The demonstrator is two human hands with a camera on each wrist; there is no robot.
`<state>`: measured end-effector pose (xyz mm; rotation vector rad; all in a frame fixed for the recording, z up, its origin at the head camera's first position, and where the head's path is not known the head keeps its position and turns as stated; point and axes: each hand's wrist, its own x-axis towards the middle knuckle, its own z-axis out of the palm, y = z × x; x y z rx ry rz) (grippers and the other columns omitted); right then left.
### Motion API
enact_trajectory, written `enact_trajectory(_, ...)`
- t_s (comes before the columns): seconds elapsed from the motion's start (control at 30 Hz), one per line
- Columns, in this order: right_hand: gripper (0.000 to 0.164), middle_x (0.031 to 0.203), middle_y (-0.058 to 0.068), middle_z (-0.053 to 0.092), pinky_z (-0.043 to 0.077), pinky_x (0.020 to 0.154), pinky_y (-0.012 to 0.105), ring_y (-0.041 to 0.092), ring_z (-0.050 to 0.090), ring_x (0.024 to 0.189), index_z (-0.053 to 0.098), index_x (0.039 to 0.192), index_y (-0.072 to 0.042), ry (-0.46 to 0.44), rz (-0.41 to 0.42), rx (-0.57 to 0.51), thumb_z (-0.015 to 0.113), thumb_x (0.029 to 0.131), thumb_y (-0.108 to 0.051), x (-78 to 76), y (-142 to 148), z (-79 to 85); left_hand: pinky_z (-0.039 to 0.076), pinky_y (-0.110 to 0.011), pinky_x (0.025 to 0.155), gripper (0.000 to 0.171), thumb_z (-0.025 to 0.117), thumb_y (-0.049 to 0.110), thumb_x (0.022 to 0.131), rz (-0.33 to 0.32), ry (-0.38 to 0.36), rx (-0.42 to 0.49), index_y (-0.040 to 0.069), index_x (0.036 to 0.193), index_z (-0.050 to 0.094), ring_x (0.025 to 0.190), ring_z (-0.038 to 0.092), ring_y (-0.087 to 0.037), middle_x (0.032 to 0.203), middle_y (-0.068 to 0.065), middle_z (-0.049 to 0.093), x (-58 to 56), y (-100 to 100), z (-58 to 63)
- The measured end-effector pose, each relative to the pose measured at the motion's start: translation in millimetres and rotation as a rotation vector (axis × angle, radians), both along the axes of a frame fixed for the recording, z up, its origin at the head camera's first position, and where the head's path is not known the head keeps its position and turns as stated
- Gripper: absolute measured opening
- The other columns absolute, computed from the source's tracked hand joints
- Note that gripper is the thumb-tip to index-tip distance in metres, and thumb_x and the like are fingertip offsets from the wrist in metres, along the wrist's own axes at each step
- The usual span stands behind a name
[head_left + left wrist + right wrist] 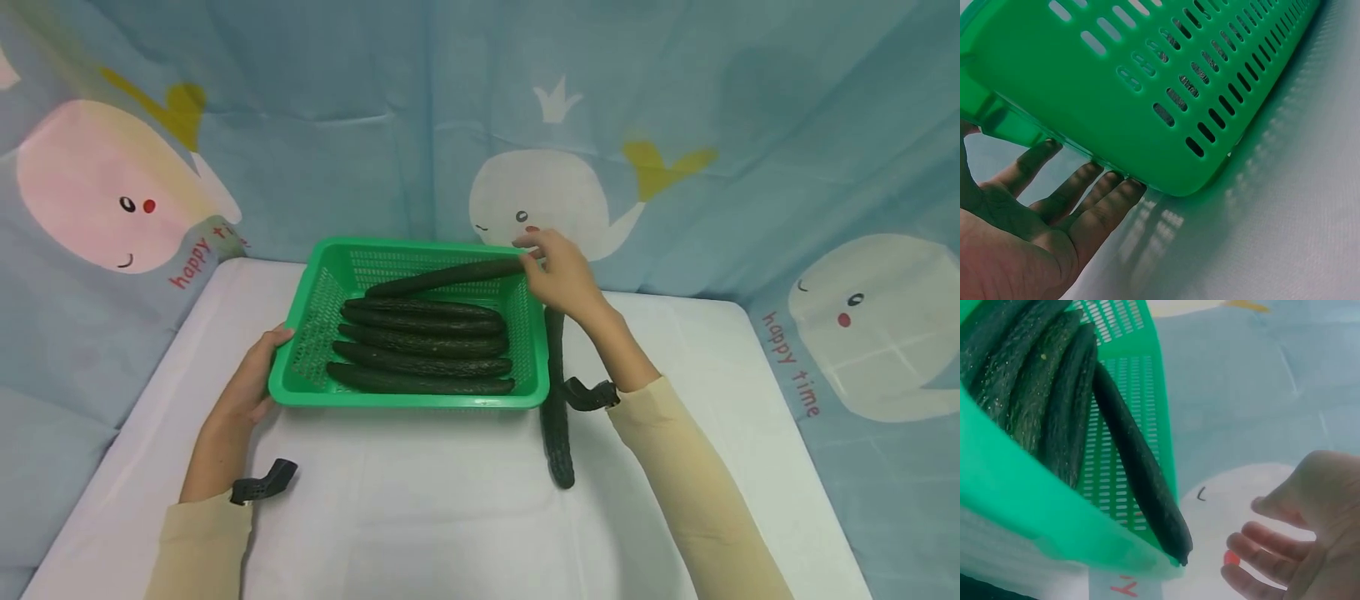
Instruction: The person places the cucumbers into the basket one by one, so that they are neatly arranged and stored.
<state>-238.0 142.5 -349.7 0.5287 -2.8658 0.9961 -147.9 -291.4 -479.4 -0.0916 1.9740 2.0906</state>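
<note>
A green plastic basket [408, 401] sits on the white table with several dark green cucumbers [423, 364] lying side by side in it. Another cucumber [1141, 472] slants along the far side, its end propped over the far right corner of the rim. My left hand [257, 371] grips the basket's left end, thumb at the rim and fingers [1107, 212] against the outer wall. Beside the propped cucumber's end, my right hand [1310, 537] hovers with fingers spread and nothing in them. One more cucumber [557, 433] lies on the table along the basket's right side.
A white cloth [450, 508] covers the table. Behind and at both sides hangs a blue curtain [337, 167] with printed whales, close to the basket's far edge. Each wrist wears a black strap mount [592, 394].
</note>
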Motion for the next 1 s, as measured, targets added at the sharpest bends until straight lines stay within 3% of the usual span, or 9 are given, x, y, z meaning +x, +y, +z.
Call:
enact_trajectory(0.13, 0.036, 0.145, 0.019, 0.061, 0.058, 0.107, 0.053, 0.037, 0.067, 0.127, 0.064, 0.141, -0.002, -0.001, -0.015, -0.033, 0.052, 0.109, -0.013, 6.2, 10, -5.9, 0.058, -0.013, 0.093, 0.08, 0.037, 0.05, 0.112, 0.004, -0.016, -0.011, 0.007, 0.171, 0.004, 0.119, 0.057, 0.002, 0.148, -0.003, 0.042, -1.1, 2, 0.3)
enact_trajectory(0.3, 0.037, 0.145, 0.02, 0.061, 0.058, 0.106, 0.055, 0.039, 0.066, 0.128, 0.063, 0.143, -0.003, -0.011, -0.043, -0.067, 0.055, 0.109, -0.015, 17.1, 21, -12.7, 0.057, -0.01, 0.094, 0.08, 0.036, 0.051, 0.112, 0.01, -0.005, -0.029, 0.008, 0.171, 0.005, 0.119, 0.055, 0.004, 0.167, -0.027, 0.023, -0.3, 4, -0.1)
enact_trajectory(0.47, 0.038, 0.143, 0.022, 0.061, 0.059, 0.106, 0.055, 0.04, 0.066, 0.127, 0.062, 0.143, -0.001, -0.002, -0.067, -0.084, 0.057, 0.108, -0.015, 26.5, 30, -19.2, 0.057, -0.011, 0.094, 0.08, 0.037, 0.051, 0.112, 0.014, 0.0, -0.017, 0.008, 0.171, 0.005, 0.119, 0.056, 0.005, 0.17, -0.03, 0.015, 0.1, 2, -1.0)
enact_trajectory(0.63, 0.04, 0.146, 0.022, 0.059, 0.059, 0.106, 0.058, 0.041, 0.066, 0.127, 0.061, 0.144, -0.002, -0.008, -0.077, -0.096, 0.059, 0.107, -0.016, 36.1, 38, -26.0, 0.058, -0.012, 0.095, 0.081, 0.038, 0.05, 0.112, 0.011, 0.003, -0.005, 0.006, 0.171, 0.005, 0.12, 0.059, 0.004, 0.162, -0.021, 0.031, 0.4, 1, -1.3)
enact_trajectory(0.77, 0.04, 0.148, 0.022, 0.057, 0.059, 0.106, 0.058, 0.043, 0.065, 0.128, 0.06, 0.145, -0.002, -0.015, -0.088, -0.102, 0.06, 0.107, -0.014, 42.8, 43, -32.2, 0.059, -0.014, 0.094, 0.08, 0.038, 0.049, 0.112, 0.002, -0.003, -0.001, 0.005, 0.171, 0.006, 0.118, 0.06, 0.002, 0.143, 0.0, 0.046, 0.2, 1, -1.7)
enact_trajectory(0.83, 0.04, 0.148, 0.023, 0.057, 0.059, 0.105, 0.057, 0.043, 0.065, 0.128, 0.061, 0.145, -0.002, -0.016, -0.098, -0.096, 0.06, 0.107, -0.014, 45.8, 45, -35.4, 0.06, -0.015, 0.093, 0.08, 0.038, 0.049, 0.112, 0.0, -0.006, 0.001, 0.006, 0.171, 0.007, 0.117, 0.061, 0.001, 0.136, 0.008, 0.048, -0.2, 0, -1.4)
enact_trajectory(1.0, 0.041, 0.147, 0.023, 0.058, 0.059, 0.106, 0.057, 0.043, 0.064, 0.13, 0.06, 0.146, -0.002, -0.027, -0.122, -0.071, 0.06, 0.107, -0.016, 52.4, 47, -43.9, 0.06, -0.015, 0.093, 0.079, 0.038, 0.05, 0.112, 0.008, 0.006, 0.004, 0.006, 0.171, 0.008, 0.118, 0.06, 0.001, 0.135, 0.01, 0.048, -0.5, -1, -0.8)
